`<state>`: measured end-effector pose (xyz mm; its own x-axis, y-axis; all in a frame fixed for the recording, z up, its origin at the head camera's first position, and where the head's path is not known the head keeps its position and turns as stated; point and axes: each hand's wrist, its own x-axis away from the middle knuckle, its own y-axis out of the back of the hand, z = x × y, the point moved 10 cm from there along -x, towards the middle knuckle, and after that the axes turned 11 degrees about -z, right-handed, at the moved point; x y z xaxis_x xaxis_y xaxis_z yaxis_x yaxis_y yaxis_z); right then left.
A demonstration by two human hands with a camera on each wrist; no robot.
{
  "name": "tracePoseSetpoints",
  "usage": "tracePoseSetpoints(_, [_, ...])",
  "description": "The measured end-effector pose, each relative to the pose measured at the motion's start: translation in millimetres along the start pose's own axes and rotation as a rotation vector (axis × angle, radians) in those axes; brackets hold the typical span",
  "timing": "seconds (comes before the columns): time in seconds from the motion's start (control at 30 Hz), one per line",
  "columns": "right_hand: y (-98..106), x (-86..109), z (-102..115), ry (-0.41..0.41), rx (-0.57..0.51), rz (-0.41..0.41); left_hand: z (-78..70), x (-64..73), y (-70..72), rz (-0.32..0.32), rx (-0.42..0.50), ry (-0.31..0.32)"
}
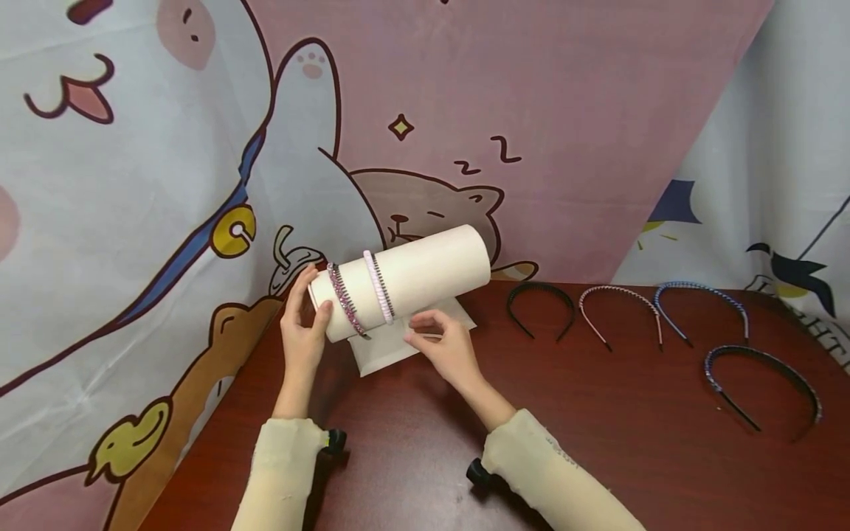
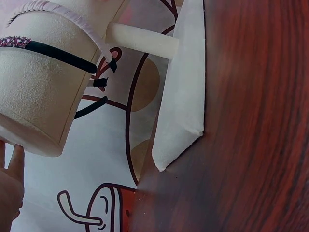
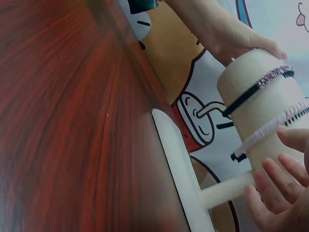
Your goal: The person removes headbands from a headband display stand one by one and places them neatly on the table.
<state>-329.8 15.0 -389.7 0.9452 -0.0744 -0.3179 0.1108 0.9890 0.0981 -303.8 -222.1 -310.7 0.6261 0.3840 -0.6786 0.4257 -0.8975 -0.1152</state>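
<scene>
1. The cream, fabric-covered cylindrical display stand (image 1: 432, 269) lies sideways above the reddish-brown wood-grain table (image 1: 412, 479), its long axis slanting from near left to far right in the head view.
2. A short cream post (image 2: 142, 41) joins it to a flat cream base (image 1: 385, 352) on the tabletop.
3. Two headbands cross that axis, side by side, their tips hanging below the roll: a glittery pink headband with dark lower ends (image 1: 344, 299) nearest the left end, then a pale pink, ribbed fabric headband with dark tips (image 1: 376, 286). Dark comb teeth line both.
4. The left hand (image 1: 302, 328) grasps the stand's left end — thumb on the near side, fingers around the rim.
5. The right hand (image 1: 453, 350) is by the pale headband's lower end, its fingers loosely bent and spread — it grasps nothing.
6. Off to the right rest a black headband (image 1: 539, 285), a pink beaded one (image 1: 620, 289), a light-blue one (image 1: 697, 284) and, nearer, a dark-blue one (image 1: 757, 349).
7. Behind hangs a cartoon-printed cloth (image 1: 564, 110).
</scene>
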Motion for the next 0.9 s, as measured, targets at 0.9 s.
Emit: tracePoseSetpoints(0.9, [-18, 3.7, 29, 0.303, 0.451, -0.253, -1.9, 0.9, 0.9, -0.020, 0.021, -0.002])
